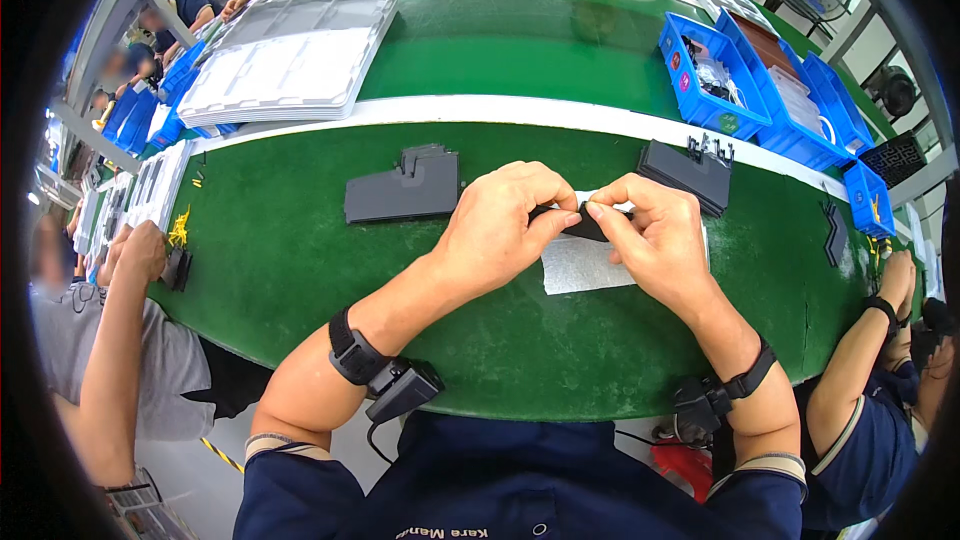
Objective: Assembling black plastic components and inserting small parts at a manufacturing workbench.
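My left hand [512, 212] and my right hand [655, 230] meet over the green table, both closed in a pinch. Between their fingertips is a small black piece [588, 224], mostly covered by the fingers, so its exact kind does not show. Under my right hand lies a whitish-grey sheet [585, 265] on the table. Left of my hands sits a stack of flat dark grey plastic parts [402, 190]. Another stack of dark grey parts [686, 178] stands just beyond my right hand.
White trays [290, 60] are piled at the far left. Blue bins [712, 80] with bagged parts and cables stand at the far right, with a small blue bin [868, 198] nearer. Co-workers' arms [125, 310] work at both sides. Yellow pieces [180, 227] lie at left.
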Demonstrator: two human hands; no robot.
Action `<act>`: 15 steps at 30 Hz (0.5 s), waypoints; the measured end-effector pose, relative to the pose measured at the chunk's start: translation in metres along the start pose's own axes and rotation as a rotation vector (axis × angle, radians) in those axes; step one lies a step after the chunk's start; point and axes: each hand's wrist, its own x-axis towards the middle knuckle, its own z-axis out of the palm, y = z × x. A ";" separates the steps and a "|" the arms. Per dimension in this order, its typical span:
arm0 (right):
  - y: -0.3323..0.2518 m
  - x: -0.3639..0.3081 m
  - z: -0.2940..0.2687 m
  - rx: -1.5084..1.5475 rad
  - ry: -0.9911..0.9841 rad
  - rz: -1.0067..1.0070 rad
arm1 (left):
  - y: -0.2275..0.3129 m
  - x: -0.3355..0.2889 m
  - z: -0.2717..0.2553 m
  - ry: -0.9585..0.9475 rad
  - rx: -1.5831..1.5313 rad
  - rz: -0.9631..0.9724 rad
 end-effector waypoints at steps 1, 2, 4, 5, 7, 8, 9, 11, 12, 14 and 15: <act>0.000 0.000 -0.001 0.005 -0.015 -0.015 | -0.001 0.001 -0.003 -0.034 0.050 0.037; 0.001 0.000 -0.001 0.009 -0.030 -0.031 | 0.000 0.002 -0.005 -0.067 0.100 0.075; 0.000 -0.003 0.002 0.032 -0.031 -0.042 | 0.009 0.001 -0.003 -0.063 0.053 0.047; 0.000 -0.004 0.004 0.054 -0.030 -0.053 | 0.011 0.001 -0.003 -0.059 0.007 0.022; 0.003 -0.004 0.003 0.048 -0.058 -0.110 | 0.008 0.000 -0.003 -0.110 -0.015 0.007; -0.001 -0.003 0.002 0.019 -0.026 -0.113 | 0.010 0.000 -0.004 -0.075 -0.034 -0.087; -0.003 -0.001 0.001 -0.011 0.005 -0.117 | 0.012 0.000 -0.006 -0.039 -0.053 -0.180; 0.002 -0.001 0.000 -0.007 0.005 -0.066 | 0.013 0.001 -0.011 -0.035 -0.144 -0.254; 0.005 -0.001 0.000 0.011 -0.007 -0.001 | 0.012 0.002 -0.012 -0.018 -0.234 -0.298; 0.010 -0.001 0.003 0.130 -0.009 0.088 | 0.011 0.003 -0.015 -0.015 -0.317 -0.314; 0.009 -0.003 0.003 0.128 -0.009 0.085 | 0.012 0.004 -0.015 -0.013 -0.318 -0.312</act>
